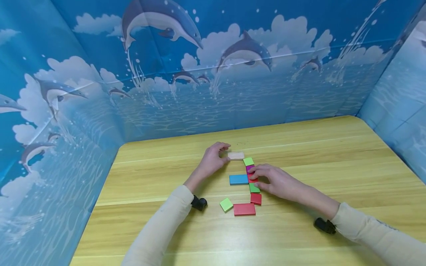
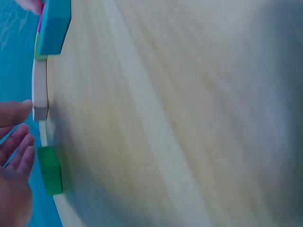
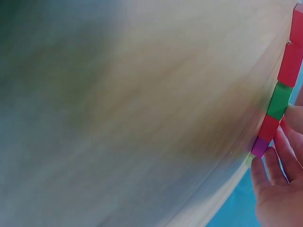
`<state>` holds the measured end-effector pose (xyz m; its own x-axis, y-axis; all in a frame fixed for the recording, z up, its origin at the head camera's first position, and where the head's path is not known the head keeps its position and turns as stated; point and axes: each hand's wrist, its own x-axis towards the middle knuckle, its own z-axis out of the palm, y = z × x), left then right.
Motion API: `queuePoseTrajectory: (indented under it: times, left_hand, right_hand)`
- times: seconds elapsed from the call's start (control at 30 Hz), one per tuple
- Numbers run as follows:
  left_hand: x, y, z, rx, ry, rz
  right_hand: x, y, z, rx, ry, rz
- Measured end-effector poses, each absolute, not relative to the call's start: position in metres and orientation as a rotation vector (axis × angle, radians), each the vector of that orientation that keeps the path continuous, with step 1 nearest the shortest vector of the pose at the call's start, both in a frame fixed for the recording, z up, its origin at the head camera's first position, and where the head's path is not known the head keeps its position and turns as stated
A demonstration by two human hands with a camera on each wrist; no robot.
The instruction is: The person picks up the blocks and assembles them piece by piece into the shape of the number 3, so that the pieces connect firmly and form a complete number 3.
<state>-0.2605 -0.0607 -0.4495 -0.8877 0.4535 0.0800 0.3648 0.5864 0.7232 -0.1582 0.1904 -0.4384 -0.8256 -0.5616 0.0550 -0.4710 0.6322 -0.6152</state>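
My left hand [image 1: 213,159] is beside a pale block [image 1: 236,156]. Its thumb is at the block's end, and its fingers are loosely bent with nothing between them. Against the right side of a column of blocks lies my right hand [image 1: 277,181]. Its fingers reach over a purple block [image 3: 260,147] and a red block [image 3: 269,127]; the thumb is at a green block [image 1: 254,188]. A lime block [image 1: 248,161] tops the column, touching the pale block's right end. Leftward from the column extends a blue block [image 1: 238,180].
Nearer the table's front are a small red block [image 1: 256,199], a long red block [image 1: 244,210] and a turned lime block [image 1: 226,205]. In the left wrist view, a green block [image 2: 50,170] lies near the left fingers. A dolphin-print curtain [image 1: 233,96] borders the wooden table [image 1: 332,155].
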Motion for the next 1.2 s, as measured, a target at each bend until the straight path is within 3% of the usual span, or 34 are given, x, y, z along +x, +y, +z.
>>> queuePoseTrajectory:
  times: [1.2]
  left_hand:
    - [-0.255, -0.106, -0.456, 0.594, 2.751, 1.104]
  right_hand:
    - [-0.160, 0.191, -0.440, -0.827, 2.699, -0.975]
